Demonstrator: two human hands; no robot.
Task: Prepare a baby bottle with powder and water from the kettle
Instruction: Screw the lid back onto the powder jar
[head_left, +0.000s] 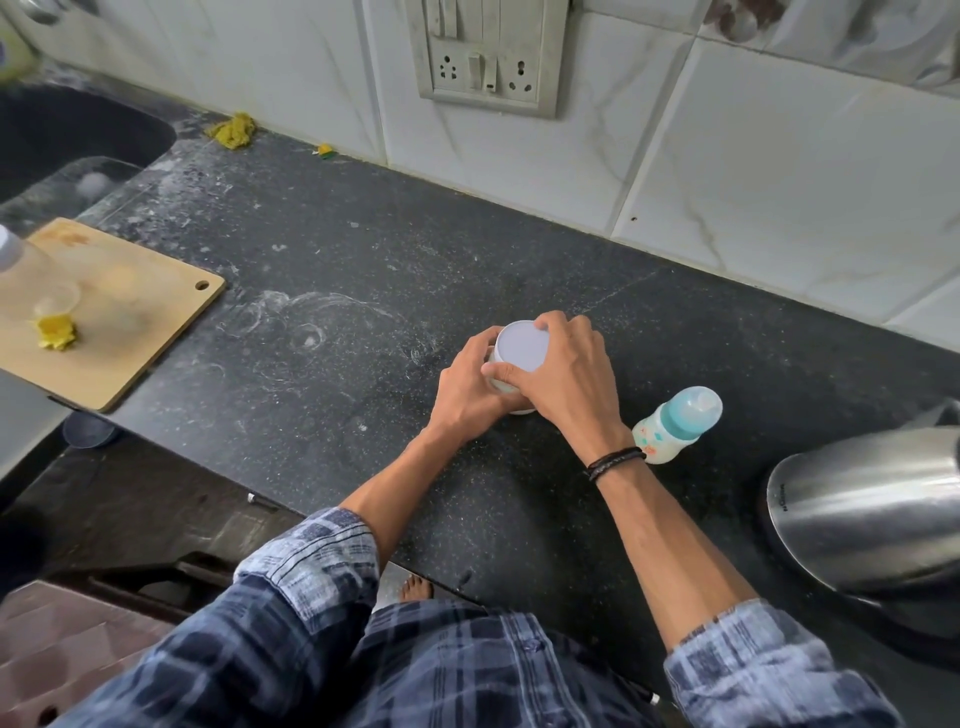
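A small white powder jar with a pale lid (521, 347) stands on the black counter (337, 291). My left hand (470, 387) wraps its side from the left. My right hand (563, 371) grips the lid from the right, fingers over the top rim and thumb at the front. The jar's body is mostly hidden by both hands. To the right, a baby bottle (675, 423) with a teal collar and clear cap stands capped on the counter. A steel kettle (867, 506) sits at the far right.
A wooden cutting board (130, 332) with a yellow scrap and a clear cup lies at the left. A dark sink (67, 140) is at the back left. A socket panel (488, 57) is on the tiled wall. Yellow scraps lie near the wall.
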